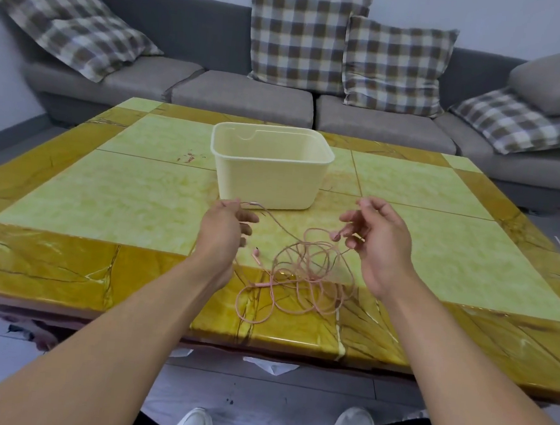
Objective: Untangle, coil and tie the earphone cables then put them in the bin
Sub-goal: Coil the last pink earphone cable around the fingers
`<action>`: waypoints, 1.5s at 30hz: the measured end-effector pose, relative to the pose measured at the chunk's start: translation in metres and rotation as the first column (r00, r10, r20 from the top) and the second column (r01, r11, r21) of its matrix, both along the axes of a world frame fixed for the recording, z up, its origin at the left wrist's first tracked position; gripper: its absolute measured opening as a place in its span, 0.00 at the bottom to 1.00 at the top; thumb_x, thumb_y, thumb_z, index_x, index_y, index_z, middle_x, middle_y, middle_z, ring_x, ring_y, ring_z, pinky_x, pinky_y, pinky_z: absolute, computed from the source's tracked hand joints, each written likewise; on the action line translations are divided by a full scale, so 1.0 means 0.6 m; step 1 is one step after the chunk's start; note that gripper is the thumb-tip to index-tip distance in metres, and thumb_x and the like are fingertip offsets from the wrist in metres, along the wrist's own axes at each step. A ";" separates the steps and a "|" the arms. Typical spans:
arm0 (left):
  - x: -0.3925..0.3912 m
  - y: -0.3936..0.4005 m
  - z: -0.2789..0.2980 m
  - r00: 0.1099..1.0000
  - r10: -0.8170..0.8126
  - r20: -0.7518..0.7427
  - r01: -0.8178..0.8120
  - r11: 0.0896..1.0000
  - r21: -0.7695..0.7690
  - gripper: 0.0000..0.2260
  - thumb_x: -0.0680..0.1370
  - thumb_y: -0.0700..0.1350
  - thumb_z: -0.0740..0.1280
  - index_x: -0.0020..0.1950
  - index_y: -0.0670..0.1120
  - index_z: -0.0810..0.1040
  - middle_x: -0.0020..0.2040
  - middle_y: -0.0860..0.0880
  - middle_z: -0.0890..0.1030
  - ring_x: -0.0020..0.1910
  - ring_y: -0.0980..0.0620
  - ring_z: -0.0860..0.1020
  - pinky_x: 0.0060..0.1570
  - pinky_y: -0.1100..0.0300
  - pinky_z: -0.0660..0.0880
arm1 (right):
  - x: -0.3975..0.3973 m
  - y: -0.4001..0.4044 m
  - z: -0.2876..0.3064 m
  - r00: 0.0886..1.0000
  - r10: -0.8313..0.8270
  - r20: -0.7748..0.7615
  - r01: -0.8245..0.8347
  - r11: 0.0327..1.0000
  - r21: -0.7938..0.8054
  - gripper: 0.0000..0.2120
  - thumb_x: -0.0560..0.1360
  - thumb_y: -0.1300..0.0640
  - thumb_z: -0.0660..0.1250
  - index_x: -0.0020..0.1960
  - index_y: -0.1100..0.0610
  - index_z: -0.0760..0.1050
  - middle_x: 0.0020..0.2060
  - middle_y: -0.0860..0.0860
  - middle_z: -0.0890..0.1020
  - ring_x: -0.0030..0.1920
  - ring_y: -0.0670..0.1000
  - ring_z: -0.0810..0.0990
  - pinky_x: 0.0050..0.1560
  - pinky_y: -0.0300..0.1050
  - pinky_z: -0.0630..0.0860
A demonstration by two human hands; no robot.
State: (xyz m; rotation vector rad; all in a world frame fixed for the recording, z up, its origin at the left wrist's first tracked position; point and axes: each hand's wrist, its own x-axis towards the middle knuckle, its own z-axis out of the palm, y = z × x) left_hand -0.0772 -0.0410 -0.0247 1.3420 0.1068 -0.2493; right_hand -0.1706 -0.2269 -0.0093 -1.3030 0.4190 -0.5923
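Observation:
A pink earphone cable (304, 274) lies in a loose tangle on the table's near part. My left hand (225, 228) pinches one strand near the plug end, lifted just above the table. An earbud (256, 254) hangs below that hand. My right hand (378, 240) holds another strand with an earbud (335, 236) at its fingertips, to the right of the tangle. The cream plastic bin (267, 181) stands behind both hands, its inside hidden apart from the far wall.
The yellow and amber tiled table (122, 200) reaches to a near edge just below the tangle. A grey sofa (247, 99) with checked cushions stands behind it. My white shoes show on the floor.

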 end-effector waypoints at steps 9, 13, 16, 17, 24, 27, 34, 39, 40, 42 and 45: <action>-0.004 0.024 0.020 0.994 0.055 0.098 -0.037 0.983 -0.179 0.09 0.87 0.43 0.53 0.51 0.46 0.71 0.38 0.49 0.84 0.30 0.51 0.79 0.28 0.59 0.71 | 0.020 -0.026 -0.052 0.868 -0.274 -0.413 -0.044 0.787 -0.616 0.09 0.81 0.46 0.65 0.57 0.47 0.79 0.55 0.45 0.82 0.59 0.50 0.78 0.62 0.52 0.73; -0.012 0.025 0.024 0.985 -0.045 0.165 0.074 0.982 -0.172 0.09 0.87 0.45 0.53 0.51 0.46 0.71 0.43 0.48 0.86 0.33 0.50 0.82 0.27 0.60 0.73 | 0.016 0.014 -0.019 0.930 0.038 -0.366 -0.262 0.767 -0.585 0.14 0.81 0.38 0.62 0.59 0.44 0.80 0.58 0.38 0.82 0.59 0.40 0.78 0.57 0.38 0.71; -0.012 0.025 0.024 0.983 -0.056 0.174 0.090 0.977 -0.193 0.09 0.87 0.46 0.53 0.52 0.46 0.70 0.45 0.48 0.86 0.35 0.49 0.83 0.29 0.60 0.75 | 0.014 0.040 -0.028 0.824 0.251 -0.508 -0.535 0.642 -0.549 0.13 0.77 0.40 0.70 0.58 0.44 0.83 0.51 0.39 0.85 0.51 0.36 0.81 0.51 0.36 0.74; -0.012 0.026 0.024 0.983 -0.045 0.176 0.079 0.978 -0.193 0.09 0.87 0.46 0.53 0.52 0.46 0.70 0.45 0.48 0.86 0.35 0.50 0.83 0.28 0.60 0.75 | 0.014 0.041 -0.038 0.808 0.244 -0.536 -0.562 0.594 -0.576 0.10 0.76 0.43 0.72 0.55 0.44 0.84 0.47 0.39 0.86 0.46 0.35 0.81 0.48 0.37 0.74; 0.031 0.052 0.004 0.959 0.258 0.117 -0.251 0.966 -0.068 0.07 0.87 0.48 0.54 0.57 0.45 0.68 0.46 0.48 0.86 0.22 0.55 0.70 0.24 0.61 0.60 | 0.019 0.016 -0.031 0.922 0.063 -0.383 -0.310 0.712 -0.630 0.06 0.78 0.53 0.73 0.54 0.48 0.86 0.41 0.36 0.85 0.40 0.33 0.81 0.44 0.28 0.74; 0.049 0.071 -0.004 0.950 0.305 0.067 -0.300 0.951 -0.069 0.07 0.87 0.48 0.54 0.59 0.46 0.68 0.43 0.50 0.84 0.22 0.56 0.63 0.24 0.62 0.59 | 0.013 -0.006 -0.028 0.960 -0.050 -0.277 -0.104 0.850 -0.516 0.06 0.80 0.50 0.69 0.51 0.44 0.85 0.29 0.42 0.82 0.28 0.42 0.76 0.29 0.34 0.70; 0.063 0.080 -0.015 0.886 0.457 -0.075 -0.463 0.880 -0.108 0.08 0.87 0.47 0.51 0.62 0.47 0.66 0.43 0.51 0.86 0.27 0.55 0.68 0.26 0.62 0.62 | 0.002 -0.066 -0.043 0.887 -0.376 -0.269 0.177 0.814 -0.553 0.16 0.85 0.46 0.56 0.53 0.48 0.82 0.31 0.47 0.81 0.41 0.52 0.82 0.44 0.52 0.78; 0.049 0.065 -0.013 0.934 0.348 0.074 -0.347 0.937 -0.027 0.09 0.87 0.49 0.51 0.60 0.47 0.68 0.47 0.51 0.87 0.26 0.57 0.74 0.29 0.60 0.63 | 0.000 -0.066 -0.054 0.911 -0.233 -0.339 0.018 0.846 -0.533 0.05 0.79 0.58 0.71 0.53 0.50 0.83 0.39 0.44 0.84 0.49 0.44 0.84 0.46 0.44 0.81; 0.041 0.058 -0.010 0.950 0.293 0.110 -0.292 0.956 -0.020 0.09 0.87 0.48 0.51 0.59 0.47 0.68 0.47 0.51 0.87 0.28 0.56 0.76 0.28 0.60 0.63 | -0.001 -0.063 -0.052 0.914 -0.177 -0.365 -0.062 0.829 -0.555 0.07 0.78 0.61 0.72 0.51 0.49 0.84 0.40 0.44 0.84 0.48 0.40 0.83 0.44 0.38 0.78; 0.026 0.047 -0.001 0.965 0.193 0.180 -0.197 0.980 0.005 0.08 0.87 0.48 0.51 0.59 0.47 0.68 0.48 0.51 0.87 0.31 0.55 0.79 0.26 0.60 0.62 | -0.005 -0.052 -0.042 0.898 -0.055 -0.436 -0.257 0.741 -0.621 0.15 0.76 0.68 0.71 0.47 0.46 0.84 0.41 0.42 0.85 0.45 0.37 0.82 0.45 0.34 0.78; 0.006 0.036 0.011 0.962 0.108 0.250 -0.114 0.993 0.011 0.08 0.87 0.48 0.51 0.54 0.48 0.67 0.50 0.52 0.86 0.35 0.52 0.83 0.26 0.60 0.61 | -0.014 -0.033 -0.030 0.795 0.079 -0.601 -0.536 0.555 -0.636 0.22 0.74 0.72 0.70 0.47 0.43 0.83 0.46 0.40 0.85 0.50 0.36 0.82 0.51 0.35 0.77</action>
